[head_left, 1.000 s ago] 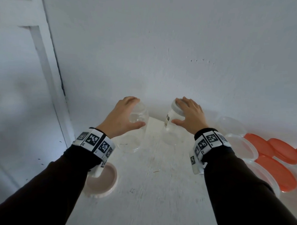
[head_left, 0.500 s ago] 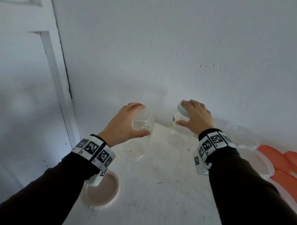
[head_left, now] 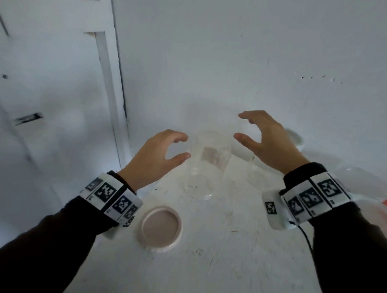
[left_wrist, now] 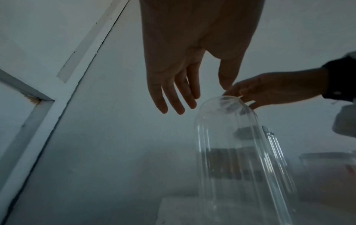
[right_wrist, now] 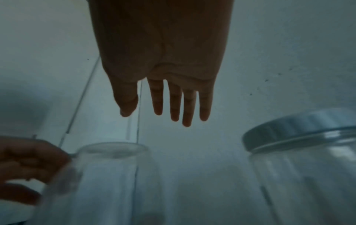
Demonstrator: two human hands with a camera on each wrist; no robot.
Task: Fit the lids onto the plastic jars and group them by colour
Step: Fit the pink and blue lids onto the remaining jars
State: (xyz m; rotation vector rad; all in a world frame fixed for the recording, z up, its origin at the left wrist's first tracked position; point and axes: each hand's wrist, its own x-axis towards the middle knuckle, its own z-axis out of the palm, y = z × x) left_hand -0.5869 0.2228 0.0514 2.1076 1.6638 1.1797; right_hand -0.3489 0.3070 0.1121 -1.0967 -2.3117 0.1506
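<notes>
1. Both our hands hover loose around the clear jar [head_left: 206,164], left hand [head_left: 153,159] at its 9 o'clock, right hand [head_left: 269,143] at 2 o'clock; fingers spread, gripping nothing (probably freed for a lid).
2. The jar is see-through, ribbed, and stands mouth-down on the white surface [head_left: 217,256].
3. A pinkish lid [head_left: 161,226] lies at the jar's 7 o'clock, and a jar with a grey lid [right_wrist: 300,164] stands just beside.

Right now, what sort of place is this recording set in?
Probably a plain room at home, though that is a guess: a scuffed white table pushed against a bare white wall, with a white panelled door at left. Clear jars and a loose lid sit on the table.
</notes>
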